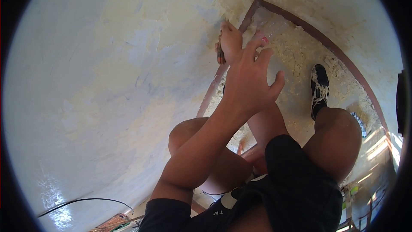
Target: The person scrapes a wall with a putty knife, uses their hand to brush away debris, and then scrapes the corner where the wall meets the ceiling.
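My right hand [231, 43] is up against the pale wall [128, 68], near its brown skirting edge. Its fingers are wrapped round a scraper [221, 56]; part of the handle shows below them, while the blade is mostly hidden. Closer to the camera, my left hand [251, 77] hangs in the air with its fingers spread and nothing in it. It crosses in front of my right forearm and hides part of it. Yellowish bare patches and peeled areas mark the wall around my right hand.
Pale flakes litter the floor [296, 56]. A clear plastic item with a red label [265, 40] lies near the corner. Brown skirting [330, 41] runs along both walls. My black shoe [319, 83] carries flakes. A thin black cable [92, 199] curves at lower left.
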`<state>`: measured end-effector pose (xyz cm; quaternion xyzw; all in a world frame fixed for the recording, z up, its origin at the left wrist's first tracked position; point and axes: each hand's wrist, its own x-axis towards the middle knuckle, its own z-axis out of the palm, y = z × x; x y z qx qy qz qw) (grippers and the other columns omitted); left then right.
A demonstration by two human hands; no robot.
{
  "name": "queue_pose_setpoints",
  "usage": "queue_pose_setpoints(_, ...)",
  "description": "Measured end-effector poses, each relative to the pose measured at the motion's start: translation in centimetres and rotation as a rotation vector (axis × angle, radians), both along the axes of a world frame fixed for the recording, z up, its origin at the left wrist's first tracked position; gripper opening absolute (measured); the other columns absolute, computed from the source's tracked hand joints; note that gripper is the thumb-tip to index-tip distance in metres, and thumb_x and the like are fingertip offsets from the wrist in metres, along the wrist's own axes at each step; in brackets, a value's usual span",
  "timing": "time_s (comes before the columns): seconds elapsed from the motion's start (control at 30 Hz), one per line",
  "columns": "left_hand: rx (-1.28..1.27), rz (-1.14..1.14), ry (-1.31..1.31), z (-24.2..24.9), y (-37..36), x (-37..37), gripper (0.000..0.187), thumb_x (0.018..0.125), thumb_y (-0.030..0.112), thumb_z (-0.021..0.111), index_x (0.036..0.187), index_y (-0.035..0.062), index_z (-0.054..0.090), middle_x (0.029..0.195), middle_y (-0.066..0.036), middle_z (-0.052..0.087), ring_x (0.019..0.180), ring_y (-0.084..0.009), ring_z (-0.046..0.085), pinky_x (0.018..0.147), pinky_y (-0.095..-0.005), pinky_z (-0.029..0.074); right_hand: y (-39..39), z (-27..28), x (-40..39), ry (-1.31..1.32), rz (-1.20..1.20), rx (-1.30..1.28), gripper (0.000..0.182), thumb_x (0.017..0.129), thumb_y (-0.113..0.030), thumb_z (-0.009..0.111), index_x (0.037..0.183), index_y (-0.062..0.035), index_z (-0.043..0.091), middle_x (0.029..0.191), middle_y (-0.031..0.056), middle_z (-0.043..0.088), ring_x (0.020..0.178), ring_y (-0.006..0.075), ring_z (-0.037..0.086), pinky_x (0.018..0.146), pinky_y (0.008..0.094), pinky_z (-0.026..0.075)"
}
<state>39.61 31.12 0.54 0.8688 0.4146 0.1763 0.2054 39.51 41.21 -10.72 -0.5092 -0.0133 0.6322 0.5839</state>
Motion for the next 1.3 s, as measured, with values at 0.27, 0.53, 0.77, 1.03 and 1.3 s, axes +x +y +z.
queue_pose_setpoints(0.27, -0.033, 0.002, -0.005, -0.1, -0.3, -0.1, 0.04, 0.074, 0.023, 0.072, 0.105, 0.001, 0.063, 0.116, -0.016, 0.056, 0.101, -0.0342, 0.06, 0.081, -0.0411, 0.051, -0.3, -0.3, -0.1, -0.031, 0.022, 0.001, 0.025, 0.098, -0.027, 0.05, 0.109, -0.0078, 0.06, 0.064, 0.0011, 0.044, 0.044, 0.0155, 0.048, 0.039, 0.0331, 0.042)
queue_pose_setpoints(0.53, -0.032, 0.013, 0.016, -0.2, -0.8, -0.3, 0.041, 0.073, 0.023, 0.073, 0.105, 0.0003, 0.063, 0.118, -0.017, 0.056, 0.102, -0.0341, 0.059, 0.083, -0.0415, 0.051, -0.2, -0.9, 0.2, -0.006, 0.011, 0.053, 0.027, 0.098, -0.027, 0.052, 0.113, -0.0083, 0.062, 0.062, 0.0014, 0.045, 0.043, 0.0166, 0.048, 0.04, 0.0338, 0.044)
queue_pose_setpoints(0.77, -0.042, 0.018, 0.009, -0.3, -0.6, 0.2, 0.04, 0.073, 0.023, 0.073, 0.105, 0.0002, 0.063, 0.118, -0.016, 0.056, 0.102, -0.0336, 0.06, 0.081, -0.0409, 0.051, -0.2, -0.7, 0.0, 0.045, -0.044, -0.007, 0.024, 0.098, -0.027, 0.052, 0.104, -0.0067, 0.062, 0.062, 0.002, 0.045, 0.043, 0.0169, 0.048, 0.04, 0.0341, 0.044)
queue_pose_setpoints(1.03, -0.033, 0.013, -0.005, -0.3, -0.7, 0.1, 0.04, 0.073, 0.023, 0.073, 0.105, 0.0007, 0.063, 0.118, -0.016, 0.056, 0.099, -0.0338, 0.06, 0.08, -0.0409, 0.051, 0.3, -1.1, 0.9, 0.132, -0.055, -0.008, 0.022, 0.099, -0.023, 0.049, 0.109, -0.007, 0.059, 0.061, 0.0011, 0.043, 0.043, 0.0159, 0.047, 0.04, 0.0342, 0.044)
queue_pose_setpoints(1.3, 0.0, 0.0, -0.008, -0.1, -0.5, -0.1, 0.041, 0.073, 0.024, 0.073, 0.106, 0.0003, 0.063, 0.119, -0.016, 0.055, 0.1, -0.033, 0.06, 0.079, -0.04, 0.052, -1.5, 1.2, -0.8, 0.004, -0.028, 0.065, 0.033, 0.097, -0.022, 0.051, 0.126, -0.0056, 0.057, 0.062, 0.0007, 0.043, 0.041, 0.015, 0.045, 0.04, 0.0321, 0.043)
